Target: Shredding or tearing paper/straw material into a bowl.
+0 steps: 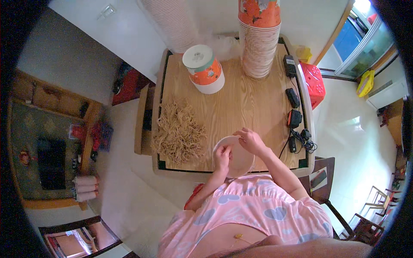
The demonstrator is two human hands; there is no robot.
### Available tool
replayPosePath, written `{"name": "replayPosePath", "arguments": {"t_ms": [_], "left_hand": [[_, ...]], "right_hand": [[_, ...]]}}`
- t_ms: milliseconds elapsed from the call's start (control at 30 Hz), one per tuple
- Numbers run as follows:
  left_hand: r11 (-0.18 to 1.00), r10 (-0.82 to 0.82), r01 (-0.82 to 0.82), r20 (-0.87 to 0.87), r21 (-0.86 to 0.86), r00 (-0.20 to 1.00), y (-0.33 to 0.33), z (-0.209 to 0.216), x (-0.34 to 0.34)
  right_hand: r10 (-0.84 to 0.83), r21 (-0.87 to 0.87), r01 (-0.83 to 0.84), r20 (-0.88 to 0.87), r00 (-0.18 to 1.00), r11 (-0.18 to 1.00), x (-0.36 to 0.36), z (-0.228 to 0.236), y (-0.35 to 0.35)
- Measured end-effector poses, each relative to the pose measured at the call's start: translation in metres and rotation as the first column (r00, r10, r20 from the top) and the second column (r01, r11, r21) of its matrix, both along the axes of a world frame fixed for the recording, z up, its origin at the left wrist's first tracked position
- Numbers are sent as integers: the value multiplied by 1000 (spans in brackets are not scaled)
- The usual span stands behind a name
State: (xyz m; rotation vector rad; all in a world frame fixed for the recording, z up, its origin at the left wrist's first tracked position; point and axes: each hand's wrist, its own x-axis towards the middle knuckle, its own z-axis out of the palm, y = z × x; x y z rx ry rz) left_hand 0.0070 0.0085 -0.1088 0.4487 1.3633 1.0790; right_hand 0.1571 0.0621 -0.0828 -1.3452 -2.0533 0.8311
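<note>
A white round paper tub (243, 161) is held at the table's near edge, close to my body, with its open side toward me. My left hand (223, 158) is closed at its left side, fingertips bent inside the opening. My right hand (251, 141) pinches the far rim from the upper right. Whether a thin cord is between the fingers is too small to tell. Left of the tub lies a tangled heap of brown twisted cords (180, 133). Farther back, an orange and white paper tub (205, 73) stands upside down.
A tall stack of nested paper tubs (259, 47) rises at the back right of the wooden table (234, 109). Another tall white stack (170, 23) stands at the back left. Black adapters and cables (294, 118) line the right edge, beside a red stool (313, 84).
</note>
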Motion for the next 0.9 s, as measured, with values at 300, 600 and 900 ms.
{"name": "replayPosePath", "arguments": {"t_ms": [300, 600, 900], "left_hand": [[1000, -27, 26, -98, -9, 995, 15, 9, 13], [999, -27, 34, -158, 42, 987, 20, -19, 21], [992, 37, -15, -175, 126, 984, 23, -37, 24]], "right_hand": [[-243, -198, 207, -178, 954, 958, 7, -11, -32], [-208, -156, 182, -171, 963, 971, 11, -14, -30], [-230, -181, 198, -179, 957, 963, 12, -20, -28]]}}
